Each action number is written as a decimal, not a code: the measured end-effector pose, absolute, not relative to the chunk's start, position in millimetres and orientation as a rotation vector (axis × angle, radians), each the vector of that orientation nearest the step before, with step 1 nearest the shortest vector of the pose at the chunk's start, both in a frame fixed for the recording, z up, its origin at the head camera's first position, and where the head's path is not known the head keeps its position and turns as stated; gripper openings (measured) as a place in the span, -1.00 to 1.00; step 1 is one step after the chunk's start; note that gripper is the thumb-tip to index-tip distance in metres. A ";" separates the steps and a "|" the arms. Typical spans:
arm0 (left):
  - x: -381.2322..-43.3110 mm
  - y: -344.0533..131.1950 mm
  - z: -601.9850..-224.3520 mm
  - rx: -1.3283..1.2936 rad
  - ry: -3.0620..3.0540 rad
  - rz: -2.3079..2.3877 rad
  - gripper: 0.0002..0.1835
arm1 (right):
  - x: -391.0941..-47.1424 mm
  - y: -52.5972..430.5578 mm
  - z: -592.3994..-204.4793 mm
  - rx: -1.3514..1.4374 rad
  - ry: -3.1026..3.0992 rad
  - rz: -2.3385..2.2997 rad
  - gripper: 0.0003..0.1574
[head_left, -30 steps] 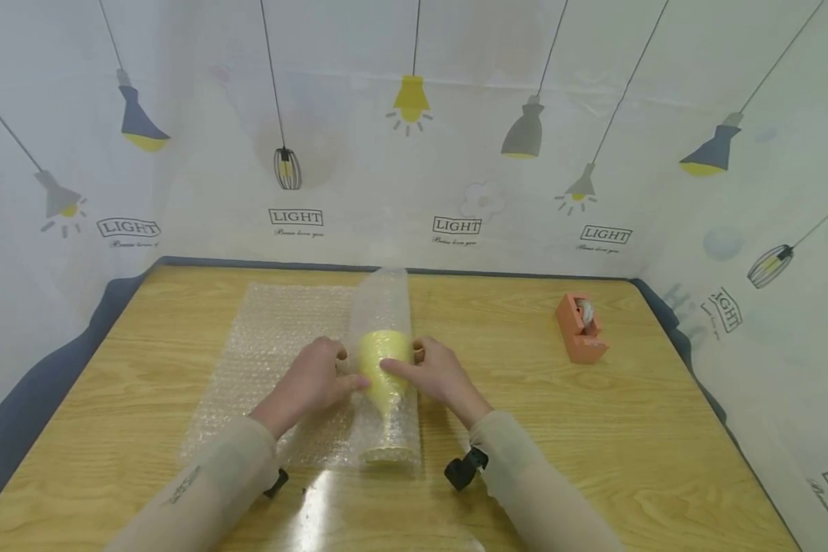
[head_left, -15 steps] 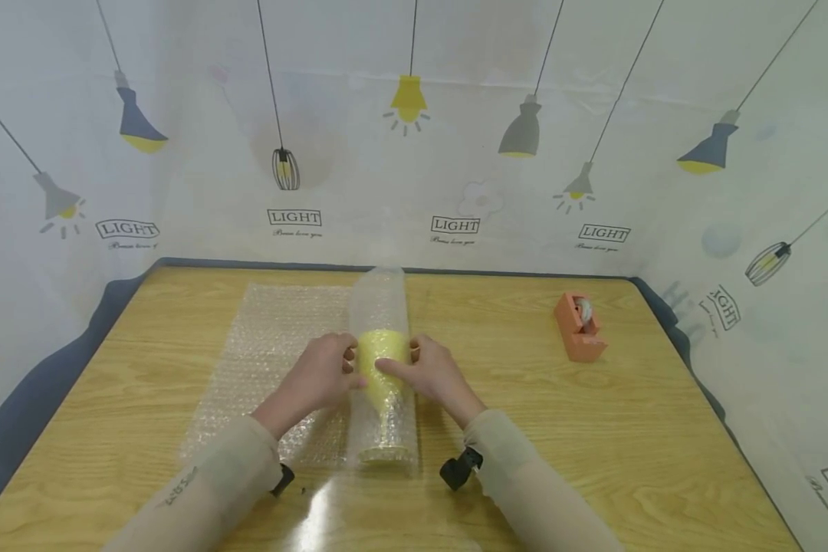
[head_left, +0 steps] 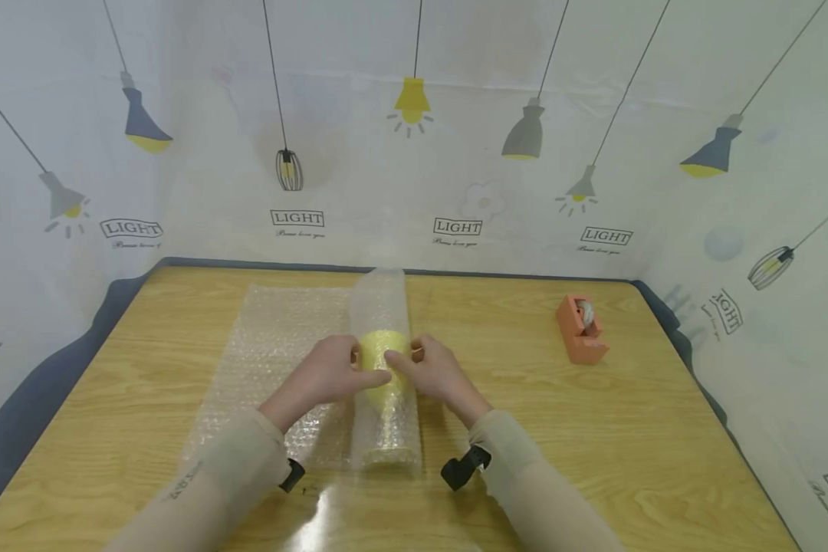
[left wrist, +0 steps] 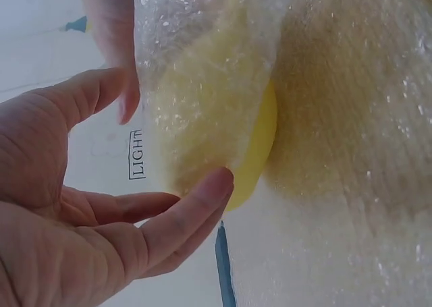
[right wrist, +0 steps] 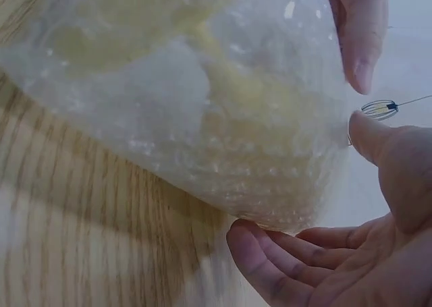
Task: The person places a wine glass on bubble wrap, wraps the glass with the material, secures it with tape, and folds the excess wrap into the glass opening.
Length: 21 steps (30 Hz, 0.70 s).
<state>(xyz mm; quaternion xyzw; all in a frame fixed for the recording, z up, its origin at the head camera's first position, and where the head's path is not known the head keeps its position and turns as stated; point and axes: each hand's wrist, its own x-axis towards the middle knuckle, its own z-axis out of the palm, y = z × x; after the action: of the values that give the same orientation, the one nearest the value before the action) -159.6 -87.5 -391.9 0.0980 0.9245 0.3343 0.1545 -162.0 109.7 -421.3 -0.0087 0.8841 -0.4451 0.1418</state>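
Observation:
A yellow goblet [head_left: 381,345] lies on its side inside rolled bubble wrap, bowl away from me and round foot towards me. The loose part of the bubble wrap [head_left: 269,345] spreads flat to the left. My left hand [head_left: 327,369] holds the roll's left side, thumb over the top and fingers at the edge. On the opposite side, my right hand [head_left: 441,372] grips it with the thumb on top. In the left wrist view the yellow bowl [left wrist: 262,142] peeks past the wrap's edge. Right fingertips [right wrist: 246,243] tuck beneath the wrap in the right wrist view.
An orange tape dispenser [head_left: 583,337] with a roll of tape stands at the right of the wooden table [head_left: 524,414]. Behind the table's far edge hangs a white backdrop [head_left: 372,176] printed with lamps.
My left thumb has shifted right across the top of the roll, closer to the right thumb. The wrapped goblet stays in about the same place, and the right hand has hardly moved.

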 end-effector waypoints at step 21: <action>-157.5 -72.3 -396.6 0.089 2.651 0.920 -0.36 | -159.8 118.3 -414.5 -0.056 2.476 -1.505 -0.49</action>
<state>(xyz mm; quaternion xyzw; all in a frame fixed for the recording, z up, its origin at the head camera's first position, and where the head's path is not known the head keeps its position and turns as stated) -157.5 -72.3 -396.6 0.0312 0.9311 0.3232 0.1664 -159.8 118.3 -414.5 -0.0190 0.8480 -0.5155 0.1214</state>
